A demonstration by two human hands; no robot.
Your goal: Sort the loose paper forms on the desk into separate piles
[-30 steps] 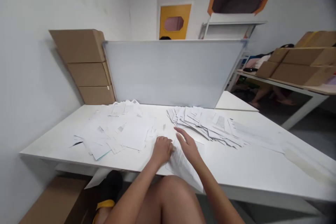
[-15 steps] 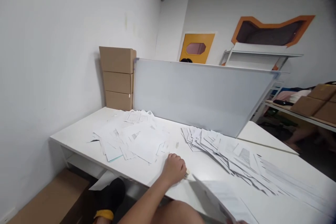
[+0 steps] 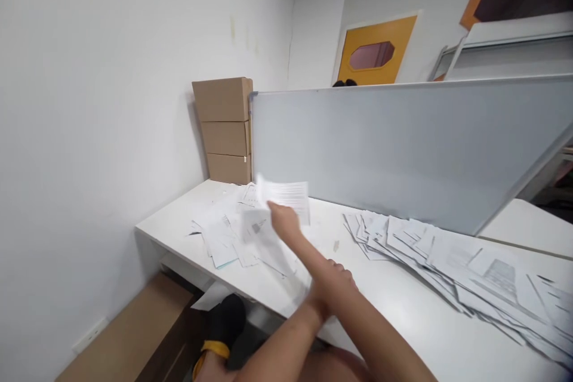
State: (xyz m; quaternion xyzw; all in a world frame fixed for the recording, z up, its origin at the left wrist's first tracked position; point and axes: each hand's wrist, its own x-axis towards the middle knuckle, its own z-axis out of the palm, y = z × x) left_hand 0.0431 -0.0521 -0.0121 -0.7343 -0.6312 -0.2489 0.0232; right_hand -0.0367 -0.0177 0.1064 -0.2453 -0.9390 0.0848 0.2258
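Note:
My right hand (image 3: pixel 285 221) is stretched across to the left side of the desk, closed on a printed sheet of paper (image 3: pixel 293 194) blurred by motion. Below and around that sheet lies a loose spread of papers (image 3: pixel 219 236). My left hand (image 3: pixel 344 273) rests on the white desk (image 3: pixel 385 304) with its fingers curled, and my right forearm crosses over it. What the left hand holds, if anything, is hidden. Over on the right, a long overlapping row of printed papers (image 3: pixel 447 256) lies along the desk.
Three stacked cardboard boxes (image 3: pixel 226 125) stand at the desk's back left corner. A grey divider panel (image 3: pixel 380 143) runs along the back. Below on the left are a large cardboard box (image 3: pixel 129 328) and a foot in a black shoe (image 3: pixel 227 322). Part of a head shows above the panel.
My right hand has swung from the lower right to the left spread with the sheet, crossing over my left arm. My left hand stays on the desk. The camera view has turned.

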